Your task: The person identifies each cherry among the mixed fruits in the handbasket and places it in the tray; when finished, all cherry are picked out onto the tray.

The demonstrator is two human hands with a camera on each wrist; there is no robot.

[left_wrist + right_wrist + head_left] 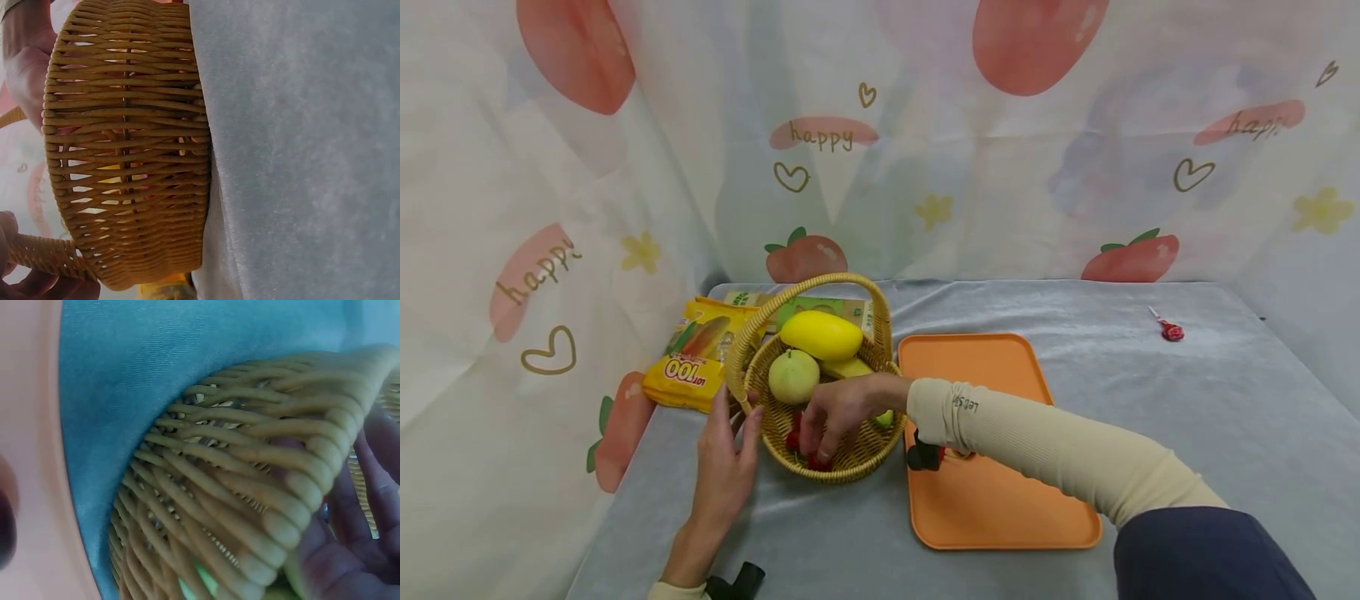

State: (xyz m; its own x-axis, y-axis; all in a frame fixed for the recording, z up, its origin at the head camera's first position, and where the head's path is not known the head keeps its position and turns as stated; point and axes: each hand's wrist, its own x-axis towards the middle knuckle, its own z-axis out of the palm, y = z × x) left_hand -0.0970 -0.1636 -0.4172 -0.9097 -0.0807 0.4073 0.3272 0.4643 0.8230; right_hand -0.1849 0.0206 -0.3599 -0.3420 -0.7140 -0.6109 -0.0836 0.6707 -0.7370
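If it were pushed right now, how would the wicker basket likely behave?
The wicker basket should hold its shape; its weave looks stiff. It would probably slide rather than tip; its base looks broad. The round green fruit inside might roll.

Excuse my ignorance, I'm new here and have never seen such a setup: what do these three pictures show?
There is no machine: a person works with two bare hands. The wide picture comes from a camera worn on the head; the others come from cameras on each wrist, so the basket looks close and turned sideways. On the table stands that basket, holding a yellow fruit, a pale green fruit and small red things. An orange tray lies beside it, a yellow packet at its other side, and a lollipop far right. The left hand grips the basket's handle. The right hand reaches inside, its fingers at the red things; whether it holds one is hard to tell.
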